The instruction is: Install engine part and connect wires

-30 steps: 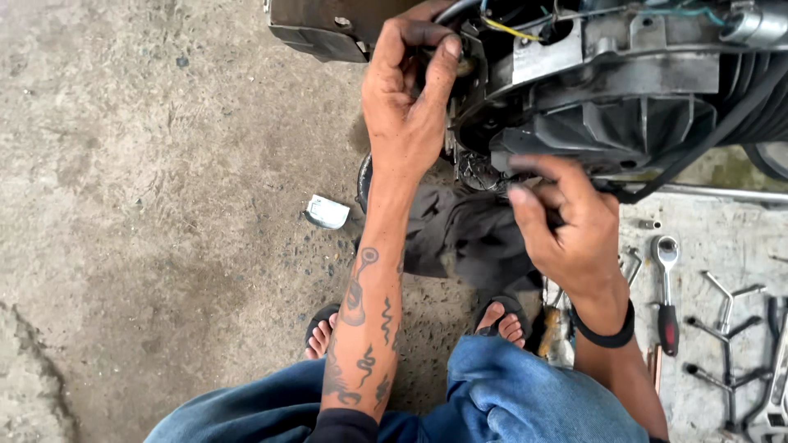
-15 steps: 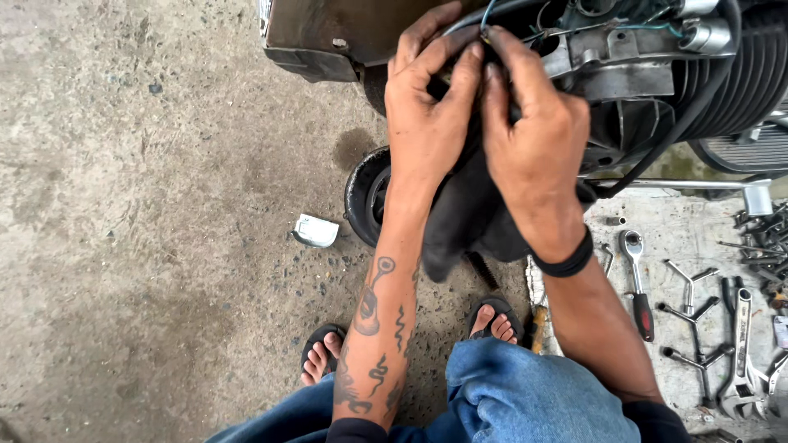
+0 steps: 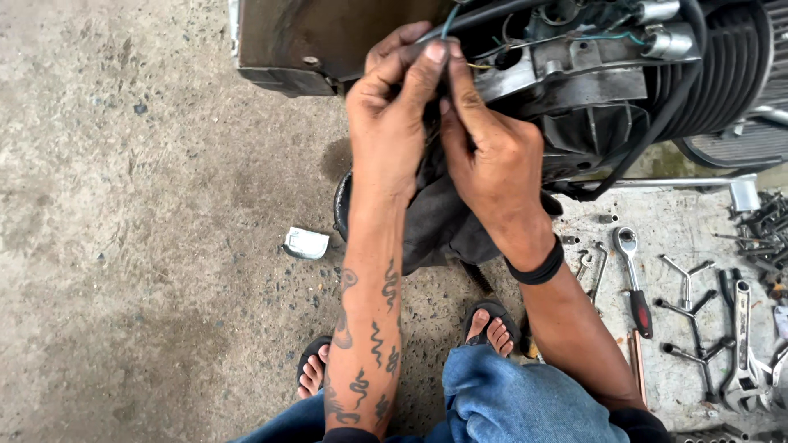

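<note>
Grey concrete floor (image 3: pixel 123 246) fills the left side, with a small white scrap (image 3: pixel 305 243) lying on it. Next, the tattooed left hand (image 3: pixel 390 123) has its grip pinched on a thin wire (image 3: pixel 447 20) at the dark engine (image 3: pixel 624 74). Touching it, the right hand (image 3: pixel 492 156), a black band at its wrist, pinches the same wire with pressed fingertips. Further right, a ratchet (image 3: pixel 634 279) and wrenches (image 3: pixel 743 344) lie on the ground.
</note>
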